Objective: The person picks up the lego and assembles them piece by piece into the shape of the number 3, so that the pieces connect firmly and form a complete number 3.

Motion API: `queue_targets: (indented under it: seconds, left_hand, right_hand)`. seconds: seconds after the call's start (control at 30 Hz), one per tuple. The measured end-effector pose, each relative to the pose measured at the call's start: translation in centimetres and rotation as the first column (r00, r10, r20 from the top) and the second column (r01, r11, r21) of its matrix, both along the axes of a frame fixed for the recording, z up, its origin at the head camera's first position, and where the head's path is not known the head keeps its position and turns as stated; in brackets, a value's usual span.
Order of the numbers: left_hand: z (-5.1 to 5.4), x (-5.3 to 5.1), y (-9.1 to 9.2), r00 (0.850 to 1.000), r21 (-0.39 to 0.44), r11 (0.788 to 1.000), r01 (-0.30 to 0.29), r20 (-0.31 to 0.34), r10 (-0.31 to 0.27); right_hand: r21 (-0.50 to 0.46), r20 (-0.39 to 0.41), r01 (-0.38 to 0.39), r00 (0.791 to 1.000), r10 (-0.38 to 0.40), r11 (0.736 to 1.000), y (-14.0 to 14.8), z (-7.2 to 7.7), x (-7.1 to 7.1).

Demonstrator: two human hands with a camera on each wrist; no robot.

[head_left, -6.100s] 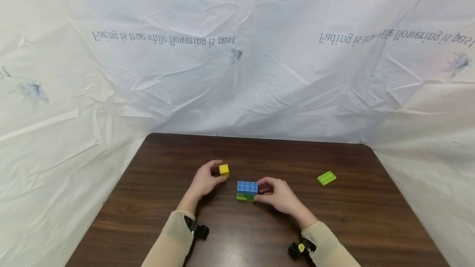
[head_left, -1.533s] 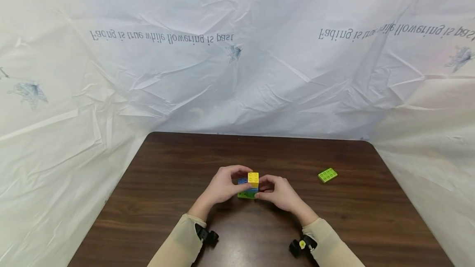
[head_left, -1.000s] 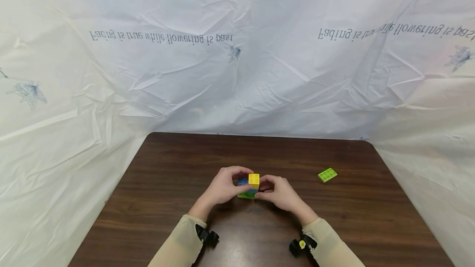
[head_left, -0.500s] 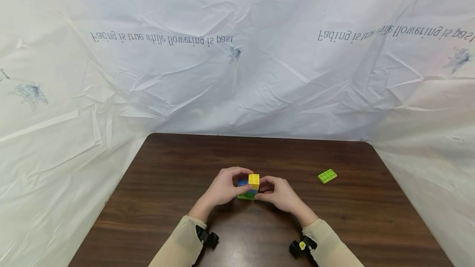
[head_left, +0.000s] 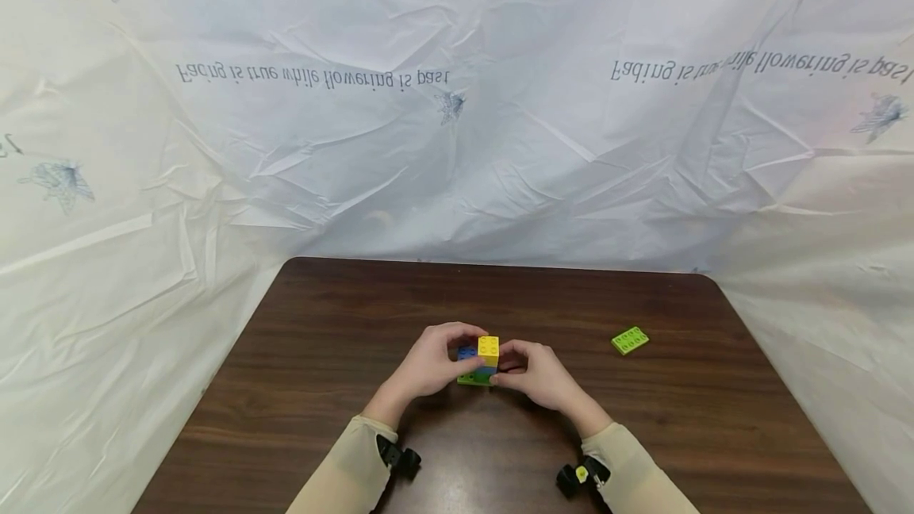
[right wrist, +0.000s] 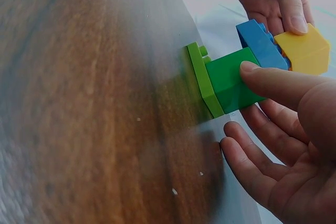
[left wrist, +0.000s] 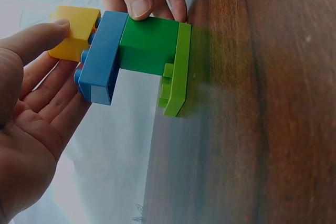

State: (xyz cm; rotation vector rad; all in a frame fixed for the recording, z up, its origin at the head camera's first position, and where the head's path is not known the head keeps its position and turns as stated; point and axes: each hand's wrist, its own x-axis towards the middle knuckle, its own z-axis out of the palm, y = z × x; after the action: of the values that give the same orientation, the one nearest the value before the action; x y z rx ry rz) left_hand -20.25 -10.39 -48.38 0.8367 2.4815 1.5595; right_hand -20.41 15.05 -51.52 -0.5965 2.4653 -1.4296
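Yellow brick (head_left: 489, 348), pinched in your left grip (head_left: 428, 362) well short of the bench (head_left: 357, 292)'s far edge, looks not fully seated on the already-joined stack (left wrist: 139, 45) your right grip (head_left: 537, 375) clamps; one lime plate (head_left: 630, 340) lies loose.

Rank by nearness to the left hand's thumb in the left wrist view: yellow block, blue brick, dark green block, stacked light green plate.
1. Yellow block: uppermost, pinched by the left hand.
2. Blue brick: next below.
3. Dark green block: below the blue brick, touched by the right hand.
4. Light green plate: lowest, under the dark green block.
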Motion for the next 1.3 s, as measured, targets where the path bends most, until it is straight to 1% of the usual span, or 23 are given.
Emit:
queue_targets:
  seconds: [0.3,0.5,0.73,1.07,1.3]
  left_hand:
    - [-0.08,0.16,-0.10,1.000,-0.011,1.000,0.009,-0.003,-0.010]
    - [-0.01,0.10,-0.08,0.999,-0.023,0.999,0.022,-0.028,-0.023]
    - [0.11,0.07,0.06,0.999,-0.044,0.999,0.012,-0.033,-0.014]
    - [-0.15,0.03,-0.07,0.999,-0.022,0.999,0.028,-0.046,-0.029]
    - [-0.07,0.05,-0.02,0.999,-0.017,0.999,0.027,-0.037,-0.027]
  right_hand:
    - [0.000,-0.002,0.000,1.000,0.000,1.000,-0.03,0.01,0.09]
    - [0.000,-0.004,0.000,1.000,0.000,1.000,-0.06,0.13,0.12]
    - [0.004,-0.010,0.003,1.000,-0.003,1.000,0.00,0.02,0.03]
    - [-0.002,-0.006,0.000,1.000,0.000,1.000,0.05,-0.10,-0.05]
    - [-0.003,-0.005,-0.005,1.000,0.005,1.000,0.11,0.01,-0.05]
